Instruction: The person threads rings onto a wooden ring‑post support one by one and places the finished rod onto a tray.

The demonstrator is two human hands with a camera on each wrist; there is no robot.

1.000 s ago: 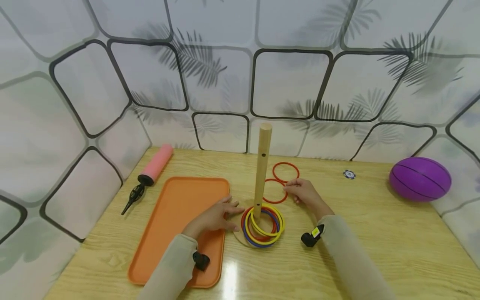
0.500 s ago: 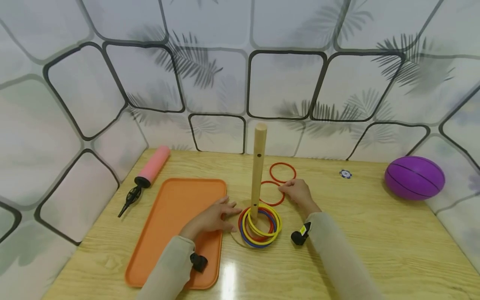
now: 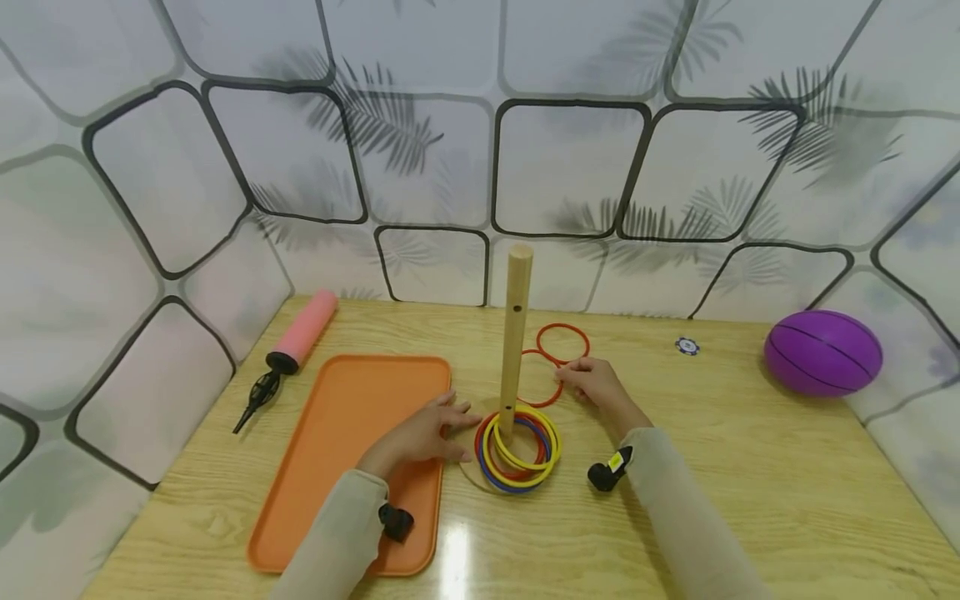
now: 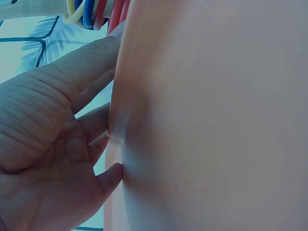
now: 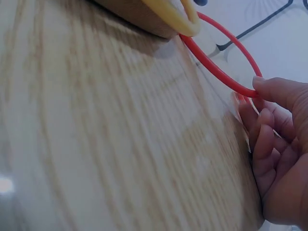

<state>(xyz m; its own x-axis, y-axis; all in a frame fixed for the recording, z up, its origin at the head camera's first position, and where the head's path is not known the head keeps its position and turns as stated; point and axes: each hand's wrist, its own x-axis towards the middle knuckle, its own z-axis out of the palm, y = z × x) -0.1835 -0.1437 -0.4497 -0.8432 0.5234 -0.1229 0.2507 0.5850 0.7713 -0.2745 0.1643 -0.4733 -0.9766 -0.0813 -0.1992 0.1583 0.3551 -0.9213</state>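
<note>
My right hand (image 3: 600,390) pinches the near side of a thin red ring (image 5: 211,67) between thumb and fingers, just behind and right of the wooden post (image 3: 513,333). In the right wrist view the ring is tilted, with its near side off the table. A second red ring (image 3: 562,325) lies flat behind it. Around the post's foot sit several stacked rings (image 3: 557,450) in yellow, blue and red. My left hand (image 3: 420,432) holds nothing, fingers spread over the right rim of the orange tray (image 3: 360,442); in the left wrist view its fingertips meet the tray's edge.
A pink hand pump (image 3: 303,332) with a black nozzle lies at the back left. On the right stand a purple ball (image 3: 823,353) and, nearer the middle, a small poker chip (image 3: 687,346). A patterned wall (image 3: 435,167) rises behind the table.
The pinched red ring's far side now shows slightly higher, and my right hand has shifted a little. My left hand stays by the tray. The whole head view has drifted slightly.
</note>
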